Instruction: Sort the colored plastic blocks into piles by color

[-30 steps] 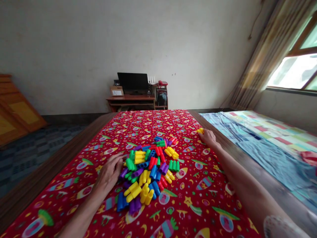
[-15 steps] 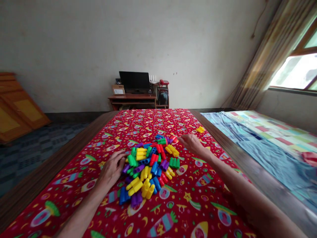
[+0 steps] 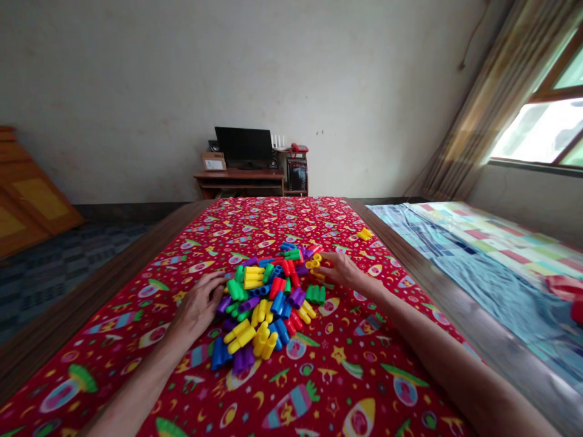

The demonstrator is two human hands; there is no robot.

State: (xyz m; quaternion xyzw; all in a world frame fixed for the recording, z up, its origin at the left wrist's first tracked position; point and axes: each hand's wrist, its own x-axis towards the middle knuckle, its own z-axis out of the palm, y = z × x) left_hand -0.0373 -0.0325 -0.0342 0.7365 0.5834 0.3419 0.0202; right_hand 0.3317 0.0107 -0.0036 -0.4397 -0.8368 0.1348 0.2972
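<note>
Several plastic building blocks, each made of joined tubes, lie in a loose pile on a red patterned cloth (image 3: 291,406). My right hand (image 3: 344,270) is at the pile's far right side, its fingers pinching a yellow block (image 3: 314,264) that is tipped so its round open ends show. Close below that hand sits a green block (image 3: 316,295). My left hand (image 3: 199,304) rests along the pile's left edge, fingers stretched loosely and holding nothing I can see. Nearest to it are a purple block (image 3: 223,304) and a green block (image 3: 235,290).
One separate yellow block (image 3: 364,234) lies farther back on the right. Beyond the table stands a desk (image 3: 241,176) with a monitor (image 3: 243,144) and a red telephone (image 3: 299,148). A bed with a blue cloth (image 3: 437,261) is on the right, a wooden cabinet (image 3: 34,194) on the left.
My right hand has moved slightly down and toward me from the red block at the far edge. It has taken hold of the yellow block and tipped it. My left hand stays beside the pile.
</note>
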